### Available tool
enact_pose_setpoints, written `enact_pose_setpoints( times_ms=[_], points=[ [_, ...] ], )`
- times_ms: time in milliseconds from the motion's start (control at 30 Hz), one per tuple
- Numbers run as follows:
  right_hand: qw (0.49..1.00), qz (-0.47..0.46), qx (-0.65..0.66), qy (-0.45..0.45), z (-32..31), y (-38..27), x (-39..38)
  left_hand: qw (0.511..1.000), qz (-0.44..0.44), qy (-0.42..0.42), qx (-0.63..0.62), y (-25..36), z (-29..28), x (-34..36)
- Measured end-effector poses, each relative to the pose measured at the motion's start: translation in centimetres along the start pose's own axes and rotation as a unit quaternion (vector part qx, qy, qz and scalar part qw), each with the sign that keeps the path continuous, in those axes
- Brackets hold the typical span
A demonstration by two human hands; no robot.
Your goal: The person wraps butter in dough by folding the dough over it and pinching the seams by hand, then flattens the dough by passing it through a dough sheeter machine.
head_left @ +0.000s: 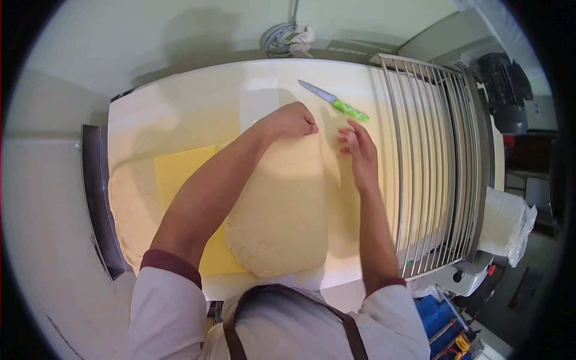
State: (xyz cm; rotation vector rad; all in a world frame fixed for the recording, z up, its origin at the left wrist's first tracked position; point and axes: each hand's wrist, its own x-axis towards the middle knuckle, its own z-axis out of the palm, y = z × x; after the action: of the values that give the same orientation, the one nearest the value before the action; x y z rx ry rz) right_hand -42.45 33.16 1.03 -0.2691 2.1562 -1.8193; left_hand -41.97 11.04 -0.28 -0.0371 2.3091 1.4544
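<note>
A wide sheet of pale dough (282,204) lies on the table, its right part folded over a flat yellow slab (174,171) that looks like butter. At the left, the slab rests on a single layer of the same dough. My left hand (289,122) reaches across to the far right corner of the folded flap, fingers closed on the dough's edge. To the right of that corner, my right hand (362,156) hovers with its fingers curved and apart, slightly blurred, holding nothing. Beyond both hands lies a knife (333,102) with a green patterned handle.
A metal bar guard (414,162) of a machine borders the table's right side, with a dark motor (504,93) behind it. A coiled grey cable (281,41) hangs at the far wall. Clear plastic wrapping (509,225) sits beyond the guard. Left of the table stands a dark metal ledge (96,198).
</note>
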Motion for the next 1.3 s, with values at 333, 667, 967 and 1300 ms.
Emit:
enact_pose_setpoints(
  times_ms=[333, 667, 967, 1300],
  points=[
    [0.983, -0.057, -0.163, 0.069, -2.9, 7.4, -15.0, 0.997, 0.005, -0.034, 0.067, 0.5, 0.5, 2.2],
    [0.833, -0.374, -0.334, -0.234, 2.0, -2.0, -22.2, 0.823, 0.265, 0.441, 0.242, 2.4, 6.9, -12.2],
    [0.884, -0.324, -0.240, -0.235, 4.6, -1.0, -21.8, 0.858, -0.162, 0.172, -0.456, 0.6, 19.5, -34.2],
    [0.690, -0.395, -0.527, -0.299, 7.0, -1.3, -22.5, 0.803, -0.105, 0.403, -0.426, -3.4, 20.9, -34.4]
  ],
)
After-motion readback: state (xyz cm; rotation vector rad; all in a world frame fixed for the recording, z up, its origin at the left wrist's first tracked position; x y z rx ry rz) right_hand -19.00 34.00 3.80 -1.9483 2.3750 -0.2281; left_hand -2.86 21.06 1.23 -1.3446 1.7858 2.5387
